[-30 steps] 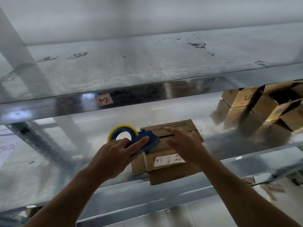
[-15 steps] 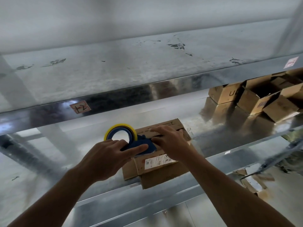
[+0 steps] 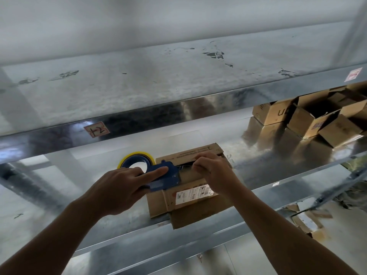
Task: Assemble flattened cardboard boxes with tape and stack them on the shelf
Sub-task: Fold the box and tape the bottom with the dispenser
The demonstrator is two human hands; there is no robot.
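Observation:
A small brown cardboard box point(image 3: 190, 211) with a white label lies on the metal shelf point(image 3: 127, 219), its front edge overhanging the shelf lip. My left hand point(image 3: 119, 189) grips a blue tape dispenser point(image 3: 162, 175) with a yellow-rimmed roll, its index finger stretched along the top, held at the box's left end. My right hand point(image 3: 214, 171) pinches the clear tape end over the seam between the box's top flaps.
Several assembled cardboard boxes point(image 3: 309, 120) are stacked at the right on the same shelf. An upper shelf point(image 3: 178, 80) hangs close above, with a red "12" tag point(image 3: 97, 129) on its front beam. Cardboard scraps point(image 3: 305, 219) lie on the floor at lower right.
My right hand went from lying flat on the box top to pinching the tape end at the dispenser's mouth. The dispenser stays at the box's left end.

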